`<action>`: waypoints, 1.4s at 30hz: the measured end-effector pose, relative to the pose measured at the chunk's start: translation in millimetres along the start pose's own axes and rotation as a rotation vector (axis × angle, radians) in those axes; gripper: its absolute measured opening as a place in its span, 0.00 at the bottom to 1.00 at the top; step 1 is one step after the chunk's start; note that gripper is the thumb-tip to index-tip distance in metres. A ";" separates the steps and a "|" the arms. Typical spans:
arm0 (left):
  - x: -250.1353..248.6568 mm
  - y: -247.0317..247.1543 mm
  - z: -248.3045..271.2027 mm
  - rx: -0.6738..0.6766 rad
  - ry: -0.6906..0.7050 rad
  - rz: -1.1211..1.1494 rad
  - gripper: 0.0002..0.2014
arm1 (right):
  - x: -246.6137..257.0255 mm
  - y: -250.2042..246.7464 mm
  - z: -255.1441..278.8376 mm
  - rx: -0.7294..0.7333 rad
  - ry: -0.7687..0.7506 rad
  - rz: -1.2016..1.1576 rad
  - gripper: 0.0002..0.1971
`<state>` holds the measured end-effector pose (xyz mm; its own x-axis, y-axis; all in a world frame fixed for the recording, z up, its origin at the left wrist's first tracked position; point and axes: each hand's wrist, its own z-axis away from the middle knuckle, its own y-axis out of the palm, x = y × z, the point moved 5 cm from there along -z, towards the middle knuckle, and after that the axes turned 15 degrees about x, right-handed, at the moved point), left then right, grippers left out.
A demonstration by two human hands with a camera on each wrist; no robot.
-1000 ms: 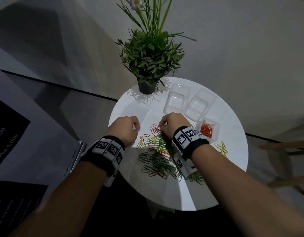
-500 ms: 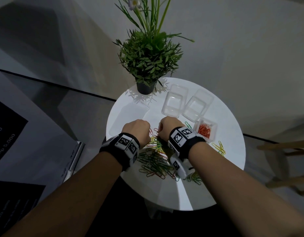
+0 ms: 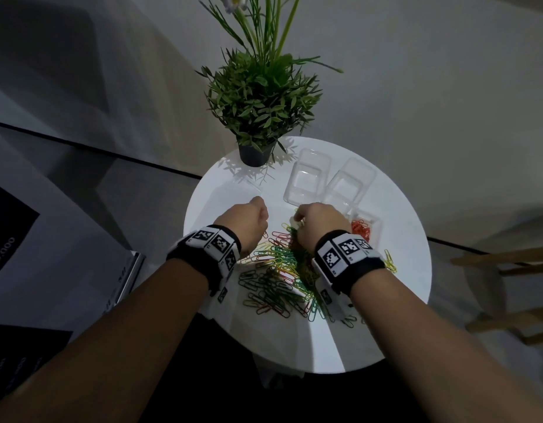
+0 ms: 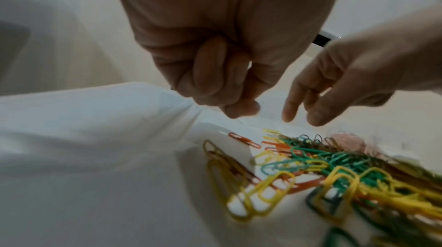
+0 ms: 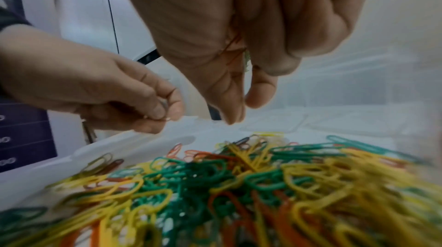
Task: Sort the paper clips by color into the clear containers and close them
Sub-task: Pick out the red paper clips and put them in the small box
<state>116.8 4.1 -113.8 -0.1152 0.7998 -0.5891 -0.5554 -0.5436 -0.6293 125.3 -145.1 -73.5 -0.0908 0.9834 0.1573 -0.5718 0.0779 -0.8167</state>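
A mixed pile of green, yellow and red paper clips [image 3: 279, 270] [image 4: 334, 166] [image 5: 215, 185] lies mid-table. My right hand [image 3: 320, 222] [image 5: 244, 109] hovers over its far edge, thumb and forefinger pointing down, with red paper clips [image 5: 233, 47] tucked in the curled palm. Just left of it my left hand [image 3: 249, 219] [image 4: 239, 107] is curled in a loose fist above the table, and no clip shows in it. Two empty clear containers [image 3: 307, 181] [image 3: 346, 187] stand beyond the hands. A third container [image 3: 363, 228], at the right, holds red clips.
The round white table [image 3: 325, 346] is small, with its edge close on every side. A potted plant [image 3: 258, 111] stands at the back left. A few yellow clips [image 3: 389, 261] lie apart at the right. A flat clear lid [image 3: 233, 193] lies near the left hand.
My left hand has moved right and forward, closer to the right hand. The right hand stayed over the far edge of the pile.
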 end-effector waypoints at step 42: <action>-5.9 5.7 -13.7 0.158 0.043 -0.280 0.07 | 9.8 11.4 -12.2 0.033 -0.062 0.085 0.06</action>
<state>125.6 -7.1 -120.9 0.0934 0.8992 -0.4274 -0.6820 -0.2550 -0.6855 127.9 -132.6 -88.1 -0.1896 0.9741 0.1236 -0.5867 -0.0115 -0.8097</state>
